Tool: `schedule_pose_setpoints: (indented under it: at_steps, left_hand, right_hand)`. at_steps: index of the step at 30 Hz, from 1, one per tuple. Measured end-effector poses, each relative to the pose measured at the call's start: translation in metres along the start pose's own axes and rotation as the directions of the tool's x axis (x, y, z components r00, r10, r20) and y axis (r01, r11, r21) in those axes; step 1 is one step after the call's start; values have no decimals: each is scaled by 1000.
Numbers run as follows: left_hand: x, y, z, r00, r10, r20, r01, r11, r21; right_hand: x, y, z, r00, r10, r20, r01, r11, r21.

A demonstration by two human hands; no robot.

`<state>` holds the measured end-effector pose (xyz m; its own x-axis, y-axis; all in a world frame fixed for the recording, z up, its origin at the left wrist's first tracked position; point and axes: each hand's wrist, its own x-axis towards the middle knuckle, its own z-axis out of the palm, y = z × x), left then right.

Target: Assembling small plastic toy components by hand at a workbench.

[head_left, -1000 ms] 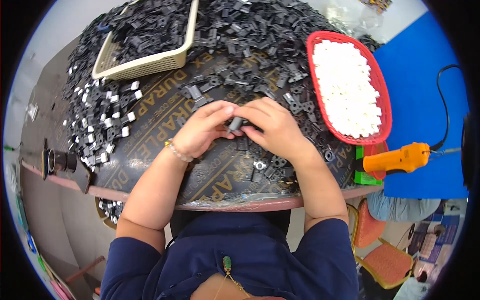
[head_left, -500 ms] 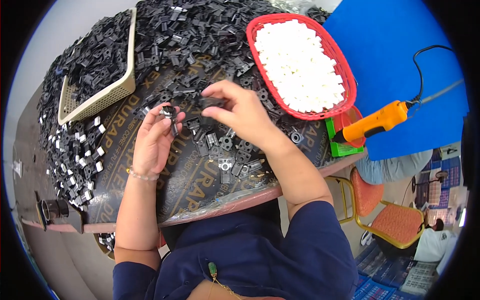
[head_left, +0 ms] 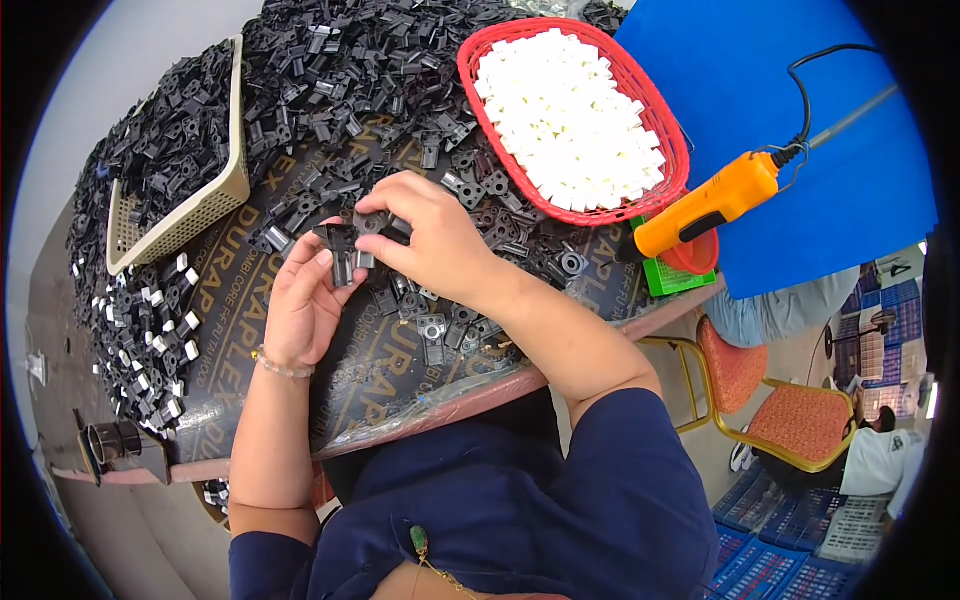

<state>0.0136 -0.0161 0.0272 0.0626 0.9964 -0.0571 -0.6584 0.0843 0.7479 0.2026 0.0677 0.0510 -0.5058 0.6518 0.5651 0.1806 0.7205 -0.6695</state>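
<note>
My left hand grips a black plastic part between thumb and fingers, tilted a little above the table. Close against it, my right hand pinches another black plastic part with a round hole in it. Whether the two parts touch or are joined I cannot tell. More loose black parts lie on the table under and beside my right wrist, some with round holes.
A large heap of black parts covers the far table. Left stands a beige basket, with black-and-white pieces before it. Right are a red basket of white pieces and an orange electric screwdriver with a cable.
My right hand has moved left with its black part, up to the one in my left hand. The whole view has shifted slightly.
</note>
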Motion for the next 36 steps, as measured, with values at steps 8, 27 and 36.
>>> schedule_pose_setpoints:
  at_steps: [8, 27, 36]
  left_hand:
    - [-3, -4, -5, 996, -92, -12, 90, 989, -116]
    - [-5, -12, 0, 995, 62, 75, -71, 990, 123]
    - [-7, -13, -3, 978, 210, 19, -169, 727, 666]
  right_hand:
    - [0, -6, 11, 991, -137, -14, 137, 988, 74]
    - [1, -7, 6, 991, -130, -2, 130, 988, -79]
    - [3, -11, -8, 911, 307, 276, -391, 857, 336]
